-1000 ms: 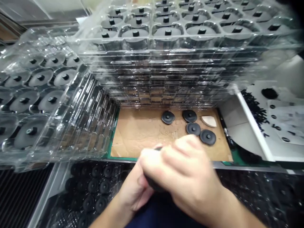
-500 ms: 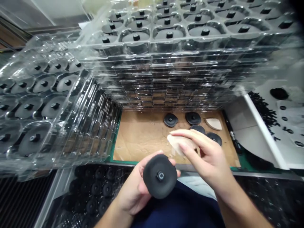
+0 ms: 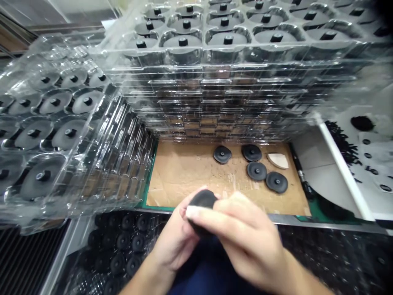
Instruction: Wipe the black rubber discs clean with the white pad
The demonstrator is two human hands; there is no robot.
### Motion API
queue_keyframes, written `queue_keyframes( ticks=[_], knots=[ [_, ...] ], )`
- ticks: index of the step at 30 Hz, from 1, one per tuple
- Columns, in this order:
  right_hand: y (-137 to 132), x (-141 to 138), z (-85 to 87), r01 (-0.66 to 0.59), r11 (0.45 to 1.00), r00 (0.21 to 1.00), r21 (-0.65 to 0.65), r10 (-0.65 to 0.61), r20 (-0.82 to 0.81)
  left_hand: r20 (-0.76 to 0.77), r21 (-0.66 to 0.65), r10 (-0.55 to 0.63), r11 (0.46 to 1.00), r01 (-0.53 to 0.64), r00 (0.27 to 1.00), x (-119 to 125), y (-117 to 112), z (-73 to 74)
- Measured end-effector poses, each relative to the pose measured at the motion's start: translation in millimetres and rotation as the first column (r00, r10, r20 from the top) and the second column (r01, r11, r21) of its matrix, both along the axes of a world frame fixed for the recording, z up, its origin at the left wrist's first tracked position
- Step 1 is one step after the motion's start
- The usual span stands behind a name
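My left hand (image 3: 170, 241) cups a black rubber disc (image 3: 202, 200) just in front of the cardboard sheet (image 3: 190, 176), and most of the disc is hidden by my fingers. My right hand (image 3: 245, 229) closes over the disc from the right. A thin pale strip (image 3: 192, 212) shows at its fingertips, probably the soft pale pad it held earlier. Several black discs, one of them (image 3: 256, 171), lie on the cardboard beyond my hands, next to a pale wedge-shaped pad (image 3: 278, 161).
High stacks of clear plastic trays (image 3: 215, 94) holding black discs rise behind the cardboard, and another stack (image 3: 61, 123) stands at the left. Below my hands lies a tray of black discs (image 3: 123, 241). A white-edged bin (image 3: 344, 172) with small black parts stands at the right.
My right hand has come in over the disc, carrying the pale piece. The disc, earlier face-up in my left palm, is now turned and mostly covered by my fingers.
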State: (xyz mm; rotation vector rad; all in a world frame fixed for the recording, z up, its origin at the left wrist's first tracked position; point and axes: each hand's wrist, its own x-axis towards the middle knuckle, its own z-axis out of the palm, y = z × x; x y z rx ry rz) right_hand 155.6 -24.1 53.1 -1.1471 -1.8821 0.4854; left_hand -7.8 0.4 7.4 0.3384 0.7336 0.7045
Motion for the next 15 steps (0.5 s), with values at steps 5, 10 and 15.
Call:
queue_keyframes(
  ticks=[5, 10, 15],
  knots=[
    [5.6, -3.3, -5.0, 0.144, 0.980, 0.987, -0.140, -0.132, 0.096, 0.013, -0.037, 0.095, 0.995, -0.094, 0.995, -4.1, -1.9, -9.3],
    [17.8, -1.9, -34.4, 0.163, 0.939, 0.973, -0.302, -0.203, -0.107, -0.033, -0.069, 0.140, 0.987, -0.142, 0.990, 2.6, 2.9, -8.2],
    [8.4, 23.0, -105.9, 0.333, 0.831, 0.936, -0.446, -0.347, 0.053, -0.025, -0.084, 0.204, 0.975, -0.205, 0.979, -1.2, 6.3, -11.2]
  ],
)
